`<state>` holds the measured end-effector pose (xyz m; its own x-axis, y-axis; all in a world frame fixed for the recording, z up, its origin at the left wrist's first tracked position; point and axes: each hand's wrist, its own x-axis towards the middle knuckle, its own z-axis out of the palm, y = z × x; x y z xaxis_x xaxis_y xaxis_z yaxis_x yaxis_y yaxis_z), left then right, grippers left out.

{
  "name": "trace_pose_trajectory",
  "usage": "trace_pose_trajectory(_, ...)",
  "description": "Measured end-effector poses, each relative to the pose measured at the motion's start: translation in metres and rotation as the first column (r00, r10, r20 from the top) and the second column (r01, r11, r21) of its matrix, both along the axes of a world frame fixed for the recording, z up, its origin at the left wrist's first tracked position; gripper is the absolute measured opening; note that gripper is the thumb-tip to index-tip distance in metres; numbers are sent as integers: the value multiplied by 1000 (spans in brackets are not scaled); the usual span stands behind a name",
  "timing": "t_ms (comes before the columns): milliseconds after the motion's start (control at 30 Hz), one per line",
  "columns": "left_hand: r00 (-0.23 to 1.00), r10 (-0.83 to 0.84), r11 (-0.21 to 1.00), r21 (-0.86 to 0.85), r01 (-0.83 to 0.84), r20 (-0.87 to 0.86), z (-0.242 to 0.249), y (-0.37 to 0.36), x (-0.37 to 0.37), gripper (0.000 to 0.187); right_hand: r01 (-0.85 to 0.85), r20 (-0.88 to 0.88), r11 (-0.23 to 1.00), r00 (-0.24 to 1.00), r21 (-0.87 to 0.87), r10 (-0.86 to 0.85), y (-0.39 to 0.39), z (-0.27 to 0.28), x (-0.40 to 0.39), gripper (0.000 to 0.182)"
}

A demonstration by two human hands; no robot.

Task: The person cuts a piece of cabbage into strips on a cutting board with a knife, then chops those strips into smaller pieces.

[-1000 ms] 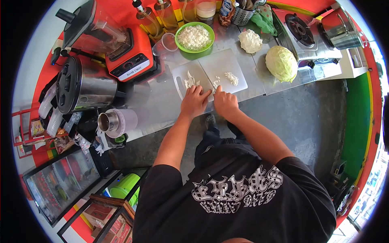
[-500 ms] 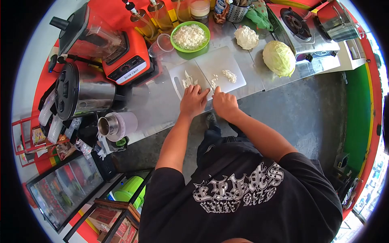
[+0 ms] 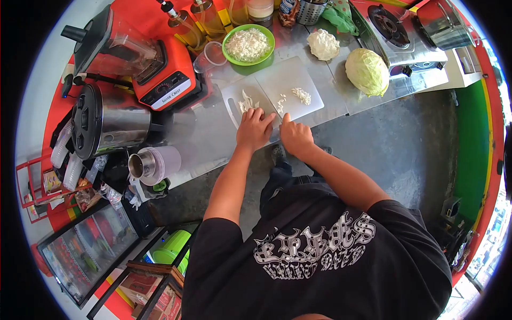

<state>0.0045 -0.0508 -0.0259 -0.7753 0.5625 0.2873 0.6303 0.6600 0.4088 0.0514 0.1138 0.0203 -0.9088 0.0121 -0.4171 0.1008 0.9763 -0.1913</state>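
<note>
Left hand (image 3: 254, 129) flat on cabbage strips (image 3: 246, 103), right hand (image 3: 296, 137) clenched beside, grip unclear

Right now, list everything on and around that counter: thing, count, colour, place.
white plastic cutting board: one, white, counter centre
shredded cabbage pieces: small piles, pale, on the board
round green bowl: one, green, behind the board, holds shredded cabbage
whole cabbage head: one, pale green, right of the board
orange blender: one, orange, left rear
steel pot: one, silver, left
gas stove: one, steel, right rear
left hand: on the board's near edge
right hand: beside it, grip unclear
</note>
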Motion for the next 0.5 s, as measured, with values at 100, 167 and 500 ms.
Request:
trace_pose_trajectory(100,1000,-7,1000,-2,7,23,3,0,1,29,-16,-117,999,993,-36,11,0,-3,-9,17)
trace_pose_trajectory(167,1000,8,1000,-12,-8,20,6,1,2,29,-59,-128,998,990,0,59,1,-1,-14,16)
trace_pose_trajectory(500,1000,-4,1000,5,4,5,1,0,1,28,-66,-111,998,992,-6,65,0,-4,-10,18)
